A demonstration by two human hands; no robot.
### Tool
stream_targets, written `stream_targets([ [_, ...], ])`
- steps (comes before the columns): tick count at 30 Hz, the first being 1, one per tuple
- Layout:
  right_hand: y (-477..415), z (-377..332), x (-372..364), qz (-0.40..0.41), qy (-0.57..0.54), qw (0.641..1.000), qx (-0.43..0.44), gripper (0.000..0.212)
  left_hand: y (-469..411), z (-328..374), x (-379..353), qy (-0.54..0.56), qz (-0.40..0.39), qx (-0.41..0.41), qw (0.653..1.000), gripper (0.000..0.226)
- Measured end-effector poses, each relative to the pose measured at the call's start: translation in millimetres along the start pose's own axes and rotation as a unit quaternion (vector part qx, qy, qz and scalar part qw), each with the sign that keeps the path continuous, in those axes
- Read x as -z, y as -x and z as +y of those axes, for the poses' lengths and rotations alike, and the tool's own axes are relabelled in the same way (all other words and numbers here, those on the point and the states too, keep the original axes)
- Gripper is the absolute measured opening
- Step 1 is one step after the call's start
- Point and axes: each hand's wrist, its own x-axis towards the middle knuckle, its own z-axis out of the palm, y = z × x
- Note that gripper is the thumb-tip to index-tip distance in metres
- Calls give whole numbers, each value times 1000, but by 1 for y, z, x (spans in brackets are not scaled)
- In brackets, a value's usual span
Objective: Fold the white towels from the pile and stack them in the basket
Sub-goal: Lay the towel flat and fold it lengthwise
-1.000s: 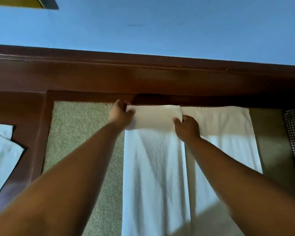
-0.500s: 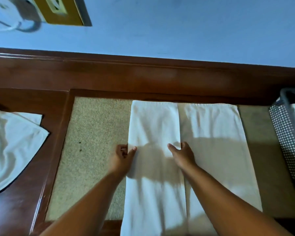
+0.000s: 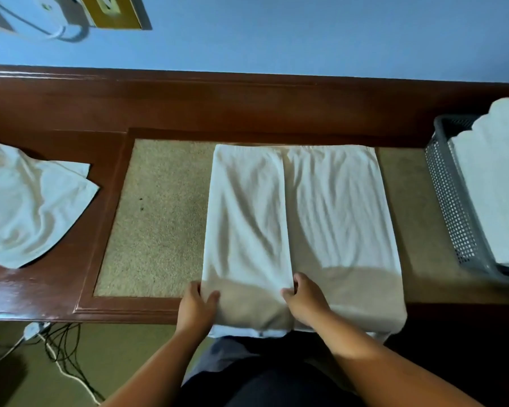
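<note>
White towel (image 3: 335,215) lies flat on the worktop (image 3: 159,215), its left side folded over into a strip, with the near end overhanging the front edge. Left hand (image 3: 196,306) grips the strip's left edge, thumb on top; right hand (image 3: 304,301) pinches its right edge. The pile (image 3: 30,201) sits far left, and the grey basket (image 3: 450,201) of folded towels (image 3: 494,186) far right.
</note>
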Motion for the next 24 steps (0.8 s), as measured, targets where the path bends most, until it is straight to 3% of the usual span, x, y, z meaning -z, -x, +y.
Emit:
stream_targets([
  [4,2,24,16,46,13,999,6,30,24,12,-16,-222,47,-101,969,82],
  [8,9,73,51,103,64,992,-38,37,42,26,-33,-341,-105,-233,905,65],
  [10,12,102,67,135,50,985,-90,34,49,29,-42,-362,-174,-222,888,59],
  [14,14,147,89,186,11,971,-147,27,59,33,-55,-373,-153,-201,893,58],
  [20,10,164,101,207,-62,952,-216,78,59,38,-60,-395,-154,-189,886,66],
  [24,4,172,106,204,-71,954,-209,69,62,40,-68,-410,-148,-175,883,73],
])
